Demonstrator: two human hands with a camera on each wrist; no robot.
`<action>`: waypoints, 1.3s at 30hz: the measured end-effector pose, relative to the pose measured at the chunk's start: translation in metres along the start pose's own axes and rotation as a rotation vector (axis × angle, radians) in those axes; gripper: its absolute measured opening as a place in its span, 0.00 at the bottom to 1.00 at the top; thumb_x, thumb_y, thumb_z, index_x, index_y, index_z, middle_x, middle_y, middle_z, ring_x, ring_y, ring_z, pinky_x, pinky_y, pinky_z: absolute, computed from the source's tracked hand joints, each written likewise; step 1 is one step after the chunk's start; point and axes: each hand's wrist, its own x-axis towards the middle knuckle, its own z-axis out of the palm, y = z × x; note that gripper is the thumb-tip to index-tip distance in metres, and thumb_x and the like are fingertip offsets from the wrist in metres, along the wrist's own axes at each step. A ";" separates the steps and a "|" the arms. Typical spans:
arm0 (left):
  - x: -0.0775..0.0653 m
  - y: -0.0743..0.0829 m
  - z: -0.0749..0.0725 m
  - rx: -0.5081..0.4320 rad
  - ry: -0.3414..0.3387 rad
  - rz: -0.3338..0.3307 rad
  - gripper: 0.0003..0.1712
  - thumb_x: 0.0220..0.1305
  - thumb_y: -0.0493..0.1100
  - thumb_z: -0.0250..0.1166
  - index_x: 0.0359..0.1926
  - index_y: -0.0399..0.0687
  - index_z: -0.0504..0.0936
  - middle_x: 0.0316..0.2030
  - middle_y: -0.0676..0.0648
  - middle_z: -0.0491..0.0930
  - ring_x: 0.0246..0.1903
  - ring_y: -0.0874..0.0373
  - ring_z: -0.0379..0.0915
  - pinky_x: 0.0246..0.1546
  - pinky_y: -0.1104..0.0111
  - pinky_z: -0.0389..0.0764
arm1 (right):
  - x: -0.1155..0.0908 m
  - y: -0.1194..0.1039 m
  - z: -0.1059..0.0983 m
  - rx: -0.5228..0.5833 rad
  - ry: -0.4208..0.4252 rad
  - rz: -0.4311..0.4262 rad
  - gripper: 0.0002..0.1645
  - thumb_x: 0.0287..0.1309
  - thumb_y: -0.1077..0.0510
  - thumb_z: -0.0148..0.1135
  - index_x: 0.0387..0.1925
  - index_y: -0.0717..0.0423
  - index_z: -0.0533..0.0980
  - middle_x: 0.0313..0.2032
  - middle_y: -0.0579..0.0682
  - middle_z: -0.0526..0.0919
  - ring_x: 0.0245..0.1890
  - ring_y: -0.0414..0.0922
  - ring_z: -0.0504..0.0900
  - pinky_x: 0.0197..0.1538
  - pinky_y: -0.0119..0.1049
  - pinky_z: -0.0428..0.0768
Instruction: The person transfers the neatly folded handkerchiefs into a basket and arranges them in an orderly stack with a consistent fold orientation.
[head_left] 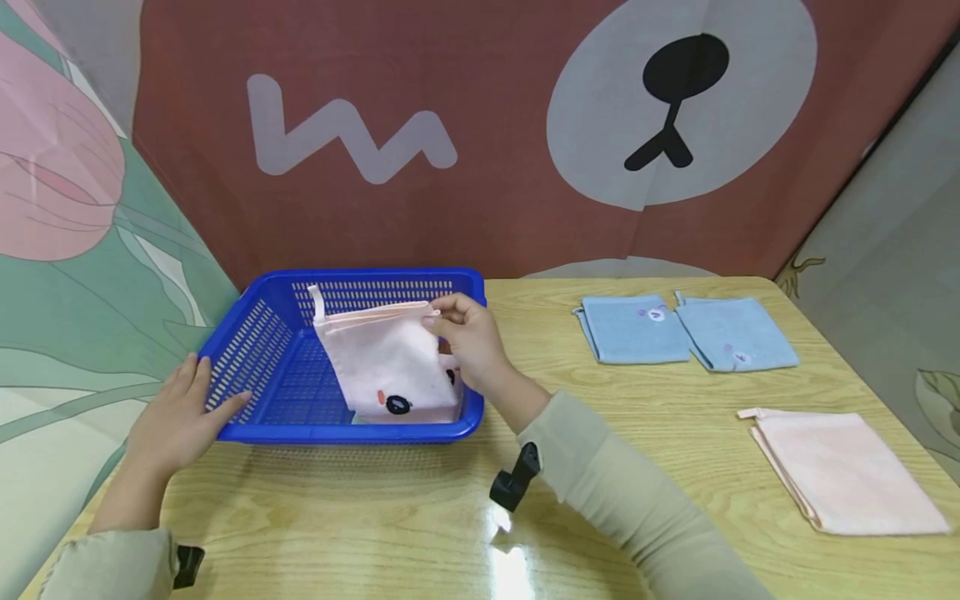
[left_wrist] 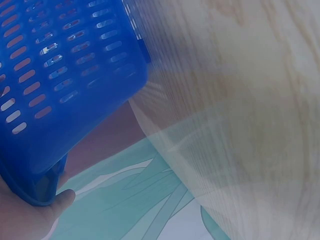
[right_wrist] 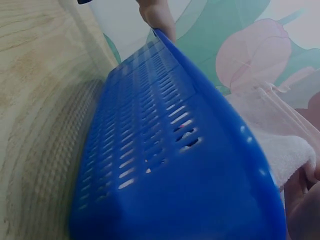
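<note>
A folded pale pink towel point(head_left: 390, 358) with a hanging loop and a printed face stands tilted inside the blue plastic basket point(head_left: 420, 432), at its right side. My right hand point(head_left: 472, 342) pinches the towel's upper right corner between thumb and fingers. Part of another printed eye shows below that hand. At the basket's front left corner, my left hand point(head_left: 176, 417) rests on the rim with its fingers extended. The left wrist view shows the thumb point(left_wrist: 64, 198) beside the rim. In the right wrist view, the towel point(right_wrist: 280, 140) rises beyond the basket wall point(right_wrist: 200, 190).
Two folded blue towels point(head_left: 637, 329) point(head_left: 738, 333) lie side by side at the back right of the wooden table point(head_left: 337, 517). Another folded pink towel point(head_left: 851, 475) lies near the right edge. A printed cloth backdrop point(head_left: 495, 225) stands right behind the table.
</note>
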 end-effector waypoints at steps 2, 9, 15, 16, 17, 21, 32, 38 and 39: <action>0.000 0.000 0.000 0.000 -0.001 0.000 0.46 0.63 0.59 0.39 0.60 0.22 0.35 0.59 0.23 0.31 0.58 0.32 0.26 0.54 0.42 0.39 | 0.000 0.002 0.000 0.002 0.009 0.007 0.06 0.49 0.71 0.56 0.32 0.65 0.72 0.20 0.45 0.73 0.15 0.36 0.68 0.12 0.25 0.65; 0.000 -0.001 0.000 0.001 -0.008 0.000 0.46 0.63 0.59 0.39 0.60 0.22 0.35 0.59 0.23 0.31 0.58 0.32 0.25 0.54 0.43 0.39 | -0.001 0.010 0.003 -0.006 0.046 -0.015 0.06 0.48 0.72 0.56 0.32 0.69 0.71 0.19 0.45 0.72 0.17 0.35 0.69 0.16 0.25 0.70; 0.000 -0.001 0.000 0.005 -0.008 -0.003 0.46 0.63 0.59 0.39 0.60 0.22 0.35 0.59 0.24 0.31 0.58 0.32 0.25 0.54 0.43 0.39 | -0.001 0.013 0.005 -0.010 0.057 0.003 0.06 0.47 0.73 0.56 0.32 0.69 0.71 0.17 0.44 0.71 0.15 0.35 0.68 0.15 0.24 0.68; 0.001 -0.002 0.000 0.005 -0.005 -0.002 0.46 0.63 0.59 0.39 0.60 0.22 0.35 0.59 0.24 0.31 0.58 0.32 0.25 0.54 0.43 0.39 | -0.001 0.013 0.005 -0.013 0.054 0.010 0.06 0.47 0.73 0.56 0.32 0.69 0.71 0.17 0.44 0.71 0.16 0.35 0.68 0.15 0.24 0.69; 0.001 -0.002 0.000 0.004 -0.004 -0.001 0.46 0.63 0.59 0.39 0.60 0.22 0.35 0.59 0.24 0.31 0.58 0.32 0.25 0.54 0.43 0.39 | -0.001 0.013 0.005 -0.019 0.050 0.015 0.06 0.47 0.73 0.56 0.32 0.69 0.71 0.17 0.44 0.71 0.16 0.35 0.68 0.15 0.24 0.69; 0.001 -0.001 0.000 0.003 0.000 0.002 0.45 0.63 0.59 0.39 0.60 0.22 0.35 0.59 0.24 0.31 0.58 0.32 0.26 0.55 0.43 0.39 | 0.000 0.014 0.004 -0.041 0.035 0.035 0.06 0.48 0.72 0.55 0.32 0.69 0.71 0.18 0.44 0.72 0.17 0.35 0.68 0.16 0.24 0.69; 0.000 -0.002 -0.001 -0.004 0.006 0.005 0.46 0.63 0.59 0.39 0.60 0.22 0.36 0.59 0.23 0.32 0.58 0.32 0.26 0.54 0.42 0.39 | 0.010 0.015 0.002 -0.260 -0.081 0.098 0.08 0.50 0.70 0.55 0.35 0.68 0.71 0.26 0.52 0.77 0.18 0.38 0.72 0.18 0.27 0.73; 0.001 -0.002 0.000 0.002 -0.001 0.003 0.46 0.63 0.59 0.39 0.60 0.22 0.36 0.59 0.23 0.32 0.58 0.32 0.26 0.55 0.43 0.38 | 0.019 0.014 -0.002 -0.426 -0.140 0.104 0.08 0.49 0.69 0.56 0.34 0.65 0.72 0.24 0.50 0.75 0.16 0.40 0.71 0.18 0.32 0.76; 0.001 -0.001 0.000 0.003 -0.002 0.001 0.46 0.63 0.59 0.39 0.60 0.22 0.36 0.59 0.23 0.32 0.58 0.32 0.26 0.55 0.43 0.38 | 0.020 0.014 -0.003 -0.452 -0.152 0.102 0.07 0.49 0.69 0.57 0.34 0.64 0.72 0.24 0.50 0.74 0.15 0.40 0.71 0.18 0.34 0.76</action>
